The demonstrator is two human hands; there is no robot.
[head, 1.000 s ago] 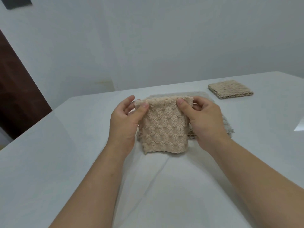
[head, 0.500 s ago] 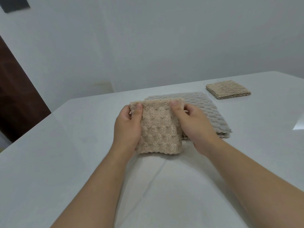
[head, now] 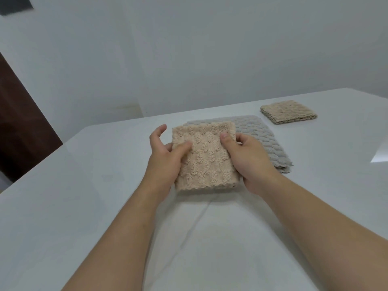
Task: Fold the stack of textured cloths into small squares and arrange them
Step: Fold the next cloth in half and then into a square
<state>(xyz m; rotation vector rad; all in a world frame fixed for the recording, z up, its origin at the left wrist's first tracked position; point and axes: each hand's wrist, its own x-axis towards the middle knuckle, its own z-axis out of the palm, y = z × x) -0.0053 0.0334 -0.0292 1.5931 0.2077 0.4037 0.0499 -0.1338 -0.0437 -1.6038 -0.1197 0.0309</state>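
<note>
At the bottom of the frame your forearms reach up over the white table [head: 84, 185] to the centre. There the beige cloth [head: 206, 162] is folded to a small square between your hands. Your left hand [head: 165, 162] pinches its left edge, thumb flat on the face and forefinger lifted clear. Your right hand [head: 249, 162] pinches the right edge, thumb pressed near the top corner. To finish this fold well, line up the scalloped edges and flatten the layers before you let go; the plush pile looks likely to spring open. The fingers behind the cloth are hidden, and you cannot tell whether its lower edge rests on the table. Just behind, the grey stack [head: 260, 137] is partly covered, so its count is unclear. In the upper right the finished square [head: 288, 112] lies well apart, probably where this one belongs.
</note>
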